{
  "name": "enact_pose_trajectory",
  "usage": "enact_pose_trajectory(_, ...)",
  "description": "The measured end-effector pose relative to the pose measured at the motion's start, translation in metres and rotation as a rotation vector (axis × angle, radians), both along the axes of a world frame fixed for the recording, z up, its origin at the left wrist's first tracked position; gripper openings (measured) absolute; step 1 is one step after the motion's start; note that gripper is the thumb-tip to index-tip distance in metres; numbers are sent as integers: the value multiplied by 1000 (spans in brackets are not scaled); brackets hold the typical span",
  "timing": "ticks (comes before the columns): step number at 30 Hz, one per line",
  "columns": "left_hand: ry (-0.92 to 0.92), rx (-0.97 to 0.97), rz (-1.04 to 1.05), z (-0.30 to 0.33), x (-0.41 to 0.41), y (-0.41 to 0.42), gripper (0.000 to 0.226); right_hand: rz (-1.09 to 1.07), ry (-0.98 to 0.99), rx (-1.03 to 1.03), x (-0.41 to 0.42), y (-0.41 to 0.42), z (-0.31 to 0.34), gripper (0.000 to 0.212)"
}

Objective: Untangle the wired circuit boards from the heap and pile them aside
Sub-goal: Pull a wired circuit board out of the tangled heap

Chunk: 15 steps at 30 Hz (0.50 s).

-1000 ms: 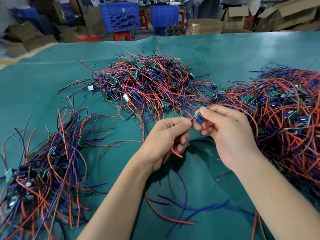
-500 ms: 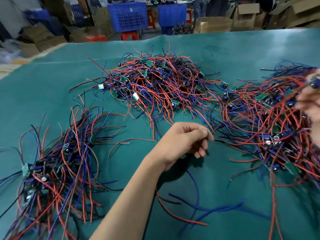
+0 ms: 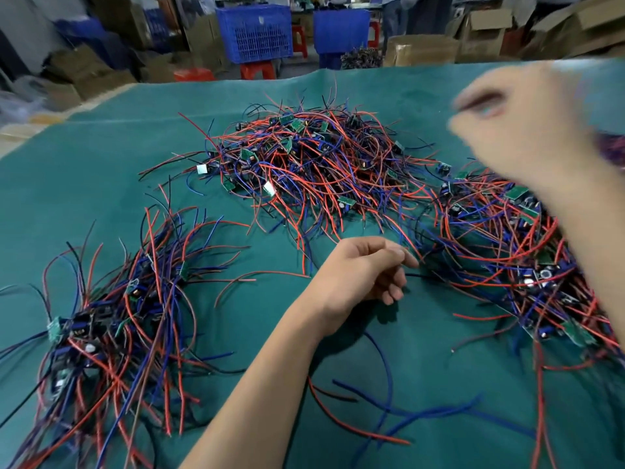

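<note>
1. The left hand [image 3: 365,272] hangs low over the green cloth [image 3: 101,184] near the middle of the view. Its fingers are loosely curled, thumb near the forefinger; a thin dark wire runs by the fingertips, but whether they pinch it cannot be told.
2. The right hand [image 3: 521,130] is raised at the upper right, above the right-hand heap, and is badly blurred. Its fingers look bent, yet whether they hold anything cannot be told.
3. The wired circuit boards lie in three masses on the cloth: a central heap [image 3: 314,164] beyond the left hand, a right-hand heap [image 3: 514,252] under the right forearm, and a looser pile [image 3: 111,326] at the lower left, well apart from the other two.
4. A few loose red and blue wires [image 3: 389,411] lie on the cloth beside the left forearm.
5. Beyond the table stand blue plastic crates [image 3: 257,32], red stools and cardboard boxes [image 3: 422,50].
</note>
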<state>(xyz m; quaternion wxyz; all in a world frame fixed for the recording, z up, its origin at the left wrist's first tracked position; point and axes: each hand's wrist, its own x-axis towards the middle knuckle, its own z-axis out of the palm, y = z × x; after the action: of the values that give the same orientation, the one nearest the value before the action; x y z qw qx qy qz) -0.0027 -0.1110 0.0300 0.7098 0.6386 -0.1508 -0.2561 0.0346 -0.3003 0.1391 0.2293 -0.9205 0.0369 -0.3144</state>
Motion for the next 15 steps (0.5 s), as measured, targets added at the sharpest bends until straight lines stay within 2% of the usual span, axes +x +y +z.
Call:
enact_pose_trajectory(3, 7, -6, 5, 0, 0, -1, 22, 175, 317, -178, 32, 50, -19, 47)
enact_pose_trajectory(5, 13, -7, 9, 0, 0, -1, 23, 212, 485, -199, 52, 67, -43, 49)
enact_pose_trajectory(7, 15, -6, 9, 0, 1, -1, 23, 181, 478, -240, 58, 81, -70, 40)
enact_pose_trajectory(11, 9, -1, 5, -1, 1, -1, 22, 48, 316, -176, 66, 80, -86, 18)
enact_pose_trajectory(15, 14, 3, 15, -2, 2, -2, 20, 62, 289, -119, 67, 65, -84, 29)
